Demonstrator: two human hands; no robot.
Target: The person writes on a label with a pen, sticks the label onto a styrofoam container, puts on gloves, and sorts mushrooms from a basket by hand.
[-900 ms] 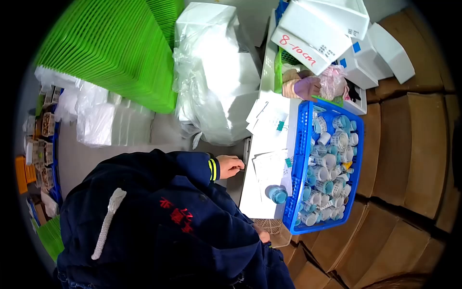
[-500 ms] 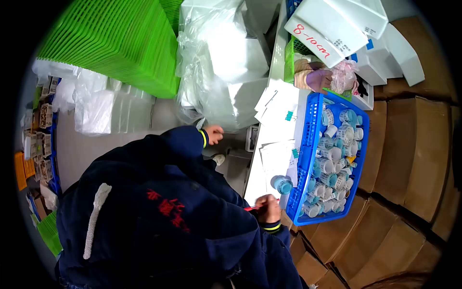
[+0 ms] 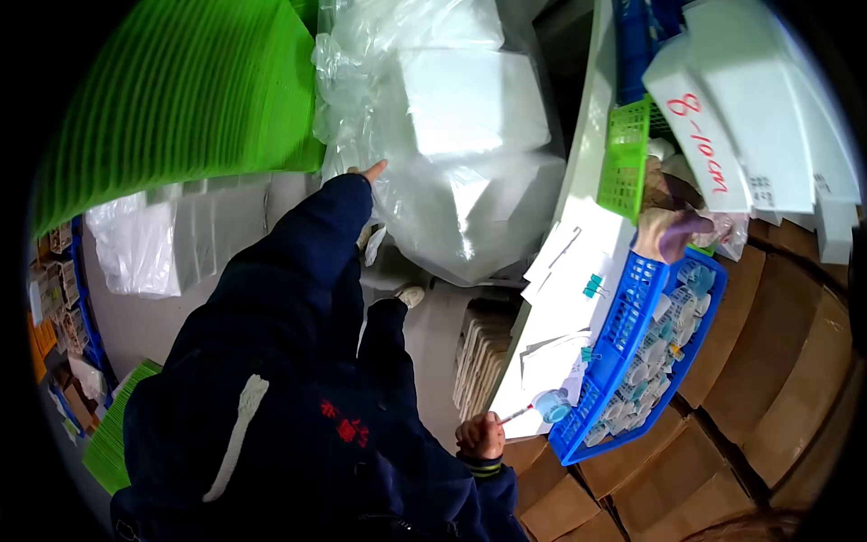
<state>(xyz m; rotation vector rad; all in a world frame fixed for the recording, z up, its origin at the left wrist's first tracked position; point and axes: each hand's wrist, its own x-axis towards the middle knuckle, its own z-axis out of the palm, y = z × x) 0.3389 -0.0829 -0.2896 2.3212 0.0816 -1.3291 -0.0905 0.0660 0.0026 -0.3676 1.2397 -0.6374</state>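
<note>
My left hand (image 3: 370, 170) is at the big clear plastic bag (image 3: 465, 176) over white foam boxes, one finger stretched out and the others mostly hidden. I cannot tell whether it touches the bag. Near the low end of the white table (image 3: 589, 233), my right hand (image 3: 480, 436) is closed round a red pen (image 3: 517, 415). The pen's tip points to a blue-lidded cup (image 3: 552, 406) beside the papers (image 3: 553, 359). Close by stands a blue basket (image 3: 603, 378) filled with several labelled cups (image 3: 639, 372).
Green trays (image 3: 190, 99) are stacked at the upper left. A green basket (image 3: 625, 163) and white foam boxes (image 3: 750, 117) are at the upper right, with cloth and gloves (image 3: 666, 230) between. Brown cartons (image 3: 768, 334) line the right side. A shoe (image 3: 411, 296) shows on the floor.
My left hand has moved from the table edge up to the plastic bag. My right hand, partly hidden at first, came into view with the red pen. The camera view has shifted and turned.
</note>
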